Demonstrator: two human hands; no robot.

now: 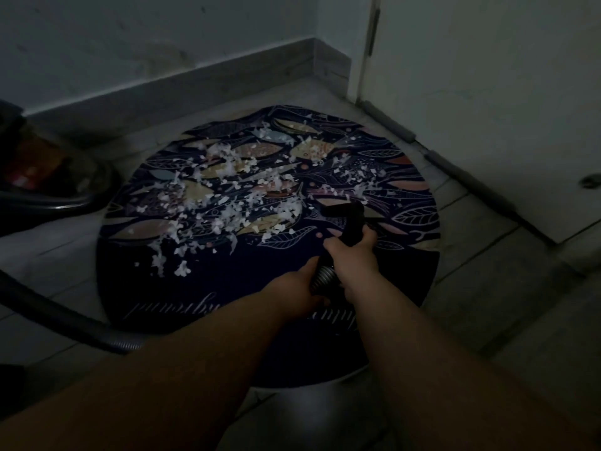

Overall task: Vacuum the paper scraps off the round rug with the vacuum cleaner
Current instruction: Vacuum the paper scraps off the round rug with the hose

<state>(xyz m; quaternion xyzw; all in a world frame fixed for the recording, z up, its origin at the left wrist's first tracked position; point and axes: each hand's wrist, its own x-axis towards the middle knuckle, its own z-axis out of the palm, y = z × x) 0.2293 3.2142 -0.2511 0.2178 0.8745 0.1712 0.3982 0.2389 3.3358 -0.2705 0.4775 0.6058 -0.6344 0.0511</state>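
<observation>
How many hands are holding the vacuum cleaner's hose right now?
2. The right hand grips the dark handle over the round rug; the left hand grips the ribbed hose just behind it.

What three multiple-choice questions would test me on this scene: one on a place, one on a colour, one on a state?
1. Where does the vacuum cleaner body stand?
A. On the floor left of the round rug
B. On the middle of the rug
C. Against the door

2. What colour are the paper scraps?
A. Red
B. White
C. Green

3. What are the left hand and right hand doing?
A. Both hang free
B. One lies flat on the rug
C. Both grip the vacuum's hose end and nozzle

Answers: 1 A, the body sits at the left edge of the view, off the rug. 2 B, the scraps show pale white on the dark pattern. 3 C, the fingers curl round the ribbed hose and the black nozzle.
</observation>
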